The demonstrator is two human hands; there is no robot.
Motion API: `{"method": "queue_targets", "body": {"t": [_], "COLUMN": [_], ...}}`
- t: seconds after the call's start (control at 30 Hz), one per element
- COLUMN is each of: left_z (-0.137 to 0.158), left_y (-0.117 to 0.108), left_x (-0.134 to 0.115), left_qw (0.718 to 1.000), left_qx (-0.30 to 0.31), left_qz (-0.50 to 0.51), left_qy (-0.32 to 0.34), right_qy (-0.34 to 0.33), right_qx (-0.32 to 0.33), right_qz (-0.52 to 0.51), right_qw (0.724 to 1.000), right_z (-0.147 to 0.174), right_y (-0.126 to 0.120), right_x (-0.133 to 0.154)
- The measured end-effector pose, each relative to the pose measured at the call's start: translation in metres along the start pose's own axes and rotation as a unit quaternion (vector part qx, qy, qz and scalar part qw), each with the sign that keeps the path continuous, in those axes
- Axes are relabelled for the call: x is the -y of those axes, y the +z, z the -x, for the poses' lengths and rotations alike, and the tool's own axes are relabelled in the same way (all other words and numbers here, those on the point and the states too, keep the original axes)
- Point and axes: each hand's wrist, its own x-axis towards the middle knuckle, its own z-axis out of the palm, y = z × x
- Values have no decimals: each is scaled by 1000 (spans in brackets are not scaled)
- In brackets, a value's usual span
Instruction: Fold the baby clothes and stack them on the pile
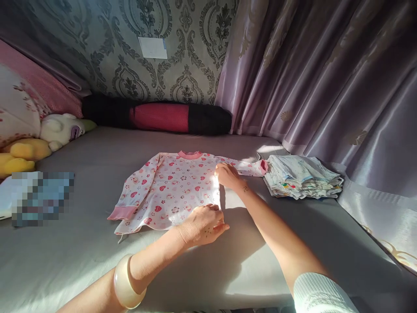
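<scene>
A child's long-sleeved shirt [177, 191], white with pink hearts and flowers, is spread on the grey sheet, its pink collar pointing away from me. Its left sleeve angles down to a pink cuff; the other sleeve stretches right, its cuff touching the folded cloths. My right hand [227, 175] pinches the right side edge just below the armpit. Near the hem, my left hand [206, 224] has its fingers curled over the same edge, partly hiding the lower right corner. A cream bangle [125, 284] circles my left wrist.
To the right, a stack of folded cloths [302, 176] lies by the purple curtain [293, 78]. A long black and red bolster-like roll [159, 117] lies along the wall. Plush toys [60, 130] and a blurred flat item [45, 198] are at the left.
</scene>
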Motion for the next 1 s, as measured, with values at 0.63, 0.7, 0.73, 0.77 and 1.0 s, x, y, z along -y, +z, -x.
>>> {"method": "queue_targets", "body": {"t": [0.63, 0.7, 0.73, 0.77, 1.0], "left_z": [14, 14, 14, 14, 17], "left_y": [5, 8, 8, 8, -11], "left_x": [120, 121, 122, 121, 112], "left_qw": [990, 993, 993, 994, 993], "left_qx": [0, -10, -15, -17, -16], "left_qz": [8, 8, 7, 5, 20], "left_qy": [-139, -121, -113, -110, -116], "right_qy": [168, 178, 183, 189, 223], "right_qx": [7, 3, 1, -2, 3], "right_qz": [-46, -50, -53, -56, -59], "right_qw": [985, 983, 982, 980, 973], "right_z": [-76, -83, -85, -86, -89], "right_y": [50, 51, 51, 51, 49], "right_x": [56, 54, 53, 53, 55]}}
